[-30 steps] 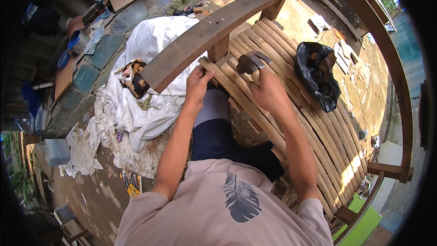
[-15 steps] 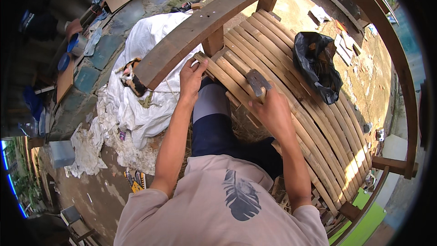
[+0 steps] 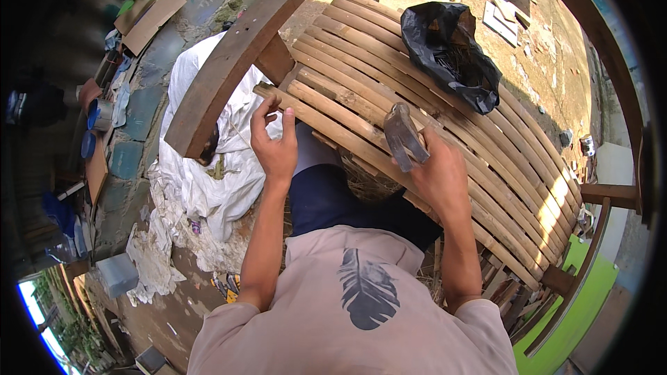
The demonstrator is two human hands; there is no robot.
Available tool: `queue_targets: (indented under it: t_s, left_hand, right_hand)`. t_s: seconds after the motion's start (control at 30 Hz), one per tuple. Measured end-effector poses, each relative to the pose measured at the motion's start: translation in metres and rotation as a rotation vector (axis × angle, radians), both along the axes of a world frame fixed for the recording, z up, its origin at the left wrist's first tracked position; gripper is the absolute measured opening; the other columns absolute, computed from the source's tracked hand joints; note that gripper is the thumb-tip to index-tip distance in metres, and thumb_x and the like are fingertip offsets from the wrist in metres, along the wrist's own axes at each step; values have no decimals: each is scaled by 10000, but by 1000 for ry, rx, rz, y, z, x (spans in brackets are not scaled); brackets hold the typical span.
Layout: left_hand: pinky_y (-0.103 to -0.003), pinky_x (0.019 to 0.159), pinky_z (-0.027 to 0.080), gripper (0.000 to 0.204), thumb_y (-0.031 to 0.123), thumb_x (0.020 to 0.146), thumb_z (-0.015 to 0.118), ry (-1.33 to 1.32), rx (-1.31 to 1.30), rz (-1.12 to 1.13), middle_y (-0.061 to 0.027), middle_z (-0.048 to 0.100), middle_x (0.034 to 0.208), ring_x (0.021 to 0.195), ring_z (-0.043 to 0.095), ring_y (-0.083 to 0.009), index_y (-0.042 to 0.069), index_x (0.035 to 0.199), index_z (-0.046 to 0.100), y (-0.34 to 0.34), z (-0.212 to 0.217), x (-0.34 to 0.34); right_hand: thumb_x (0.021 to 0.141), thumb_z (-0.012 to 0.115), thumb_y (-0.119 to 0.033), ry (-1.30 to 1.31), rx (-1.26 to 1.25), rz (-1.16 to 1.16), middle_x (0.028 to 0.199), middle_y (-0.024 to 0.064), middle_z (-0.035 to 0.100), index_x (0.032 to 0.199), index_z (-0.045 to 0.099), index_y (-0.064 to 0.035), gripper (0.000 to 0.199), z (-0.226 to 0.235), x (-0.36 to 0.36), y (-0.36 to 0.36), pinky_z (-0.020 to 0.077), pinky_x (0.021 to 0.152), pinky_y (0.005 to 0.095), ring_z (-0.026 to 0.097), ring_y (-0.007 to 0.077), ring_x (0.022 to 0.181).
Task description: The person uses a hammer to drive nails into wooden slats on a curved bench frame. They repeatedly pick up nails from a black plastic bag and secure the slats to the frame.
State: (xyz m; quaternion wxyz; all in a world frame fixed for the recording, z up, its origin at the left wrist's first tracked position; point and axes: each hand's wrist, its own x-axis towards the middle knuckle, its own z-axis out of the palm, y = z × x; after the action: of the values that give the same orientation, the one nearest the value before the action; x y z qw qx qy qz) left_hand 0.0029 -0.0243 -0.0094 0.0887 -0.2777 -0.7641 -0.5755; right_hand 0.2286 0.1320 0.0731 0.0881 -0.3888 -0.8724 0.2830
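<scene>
My left hand [image 3: 276,147] is beside the left end of the front bamboo slat [image 3: 326,119], thumb and fingers apart. Its fingertips are close to the slat's end; whether they touch it I cannot tell. In my right hand [image 3: 445,173] is a hammer [image 3: 404,137] with a worn, dark metal head, held above the front slats. The hand hides most of its handle. More slats lie side by side to form the curved seat of a wooden bench [image 3: 240,42]. On the seat, beyond my right hand, sits an open black plastic bag [image 3: 479,83] with thin dark pieces inside.
A dark wooden armrest [image 3: 201,101] rises at the left, and another curved beam [image 3: 611,48] bounds the right. White sheeting [image 3: 201,187] covers ground left of my legs. Farther left are a stone wall [image 3: 132,107] and a cardboard piece [image 3: 154,19].
My left thumb and fingers have come apart at the slat's end. The hammer has turned in my right hand. The whole view has shifted, with bench and bag appearing farther left.
</scene>
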Motion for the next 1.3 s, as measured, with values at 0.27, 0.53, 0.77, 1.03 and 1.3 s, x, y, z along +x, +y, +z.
queue_targets:
  t_s: [0.27, 0.53, 0.77, 1.03, 1.3]
  left_hand:
    - [-311, 746, 565, 231, 99, 927, 754, 236, 68, -430, -117, 746, 908, 806, 720, -188, 17, 1138, 709, 72, 42, 11]
    - [-309, 793, 560, 229, 135, 931, 751, 242, -61, -878, -94, 775, 1018, 885, 729, -167, 52, 1145, 756, 173, 89, 11]
    - [-382, 857, 566, 212, 126, 894, 731, 431, -544, -902, -147, 763, 1021, 957, 729, -313, 95, 1097, 786, 252, 88, 19]
    - [-445, 887, 551, 232, 188, 827, 773, 453, -876, -908, -174, 749, 1005, 987, 700, -371, 99, 1040, 792, 255, 75, 33]
    - [-473, 880, 539, 284, 223, 812, 789, 544, -751, -938, -164, 699, 1032, 998, 667, -384, 61, 1042, 747, 246, 61, 43]
  right_hand:
    - [763, 842, -238, -65, 63, 21, 831, 223, 688, 983, 593, -6, 405, -14, 33, -1, 523, 721, 514, 671, 445, 825]
    - [754, 836, -212, -16, 20, -5, 867, 220, 697, 1018, 598, -26, 401, -17, 39, -5, 512, 730, 524, 666, 444, 852]
    - [743, 836, -220, -26, 0, 24, 828, 230, 687, 1007, 607, -18, 404, -21, 38, 2, 512, 729, 523, 662, 443, 825]
    - [781, 827, -290, 53, 26, 34, 796, 220, 690, 978, 593, -25, 404, -24, 41, 2, 519, 704, 522, 669, 438, 788]
    - [774, 835, -292, 1, -26, 46, 819, 224, 697, 988, 580, -26, 426, -18, 39, 4, 521, 729, 524, 673, 445, 827]
